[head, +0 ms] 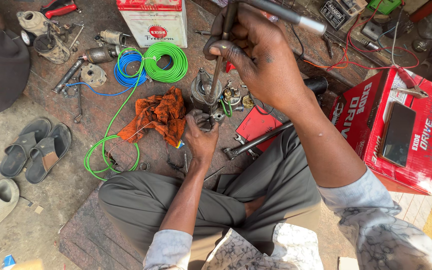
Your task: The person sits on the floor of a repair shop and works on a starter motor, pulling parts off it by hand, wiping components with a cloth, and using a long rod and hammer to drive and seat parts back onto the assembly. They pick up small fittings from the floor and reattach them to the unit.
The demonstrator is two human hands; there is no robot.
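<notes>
Head view, looking down at a person sitting cross-legged on the floor. The left hand [201, 137] has its fingers curled around the base of a small grey metal motor part [205, 97], steadying it. The right hand [256, 55], raised above, has its fingers wrapped tight around a slim rod-like tool [218, 67] whose tip meets the top of the part. Just left of the left fingers lies an orange rag [158, 114], with green [166, 61] and blue [128, 67] wire coils beyond. Far right of the fingers sits a red rectangular box [426, 135] with white lettering, a dark phone [398, 134] resting on it. Above the coils stands a white battery [156, 22] with a red top.
</notes>
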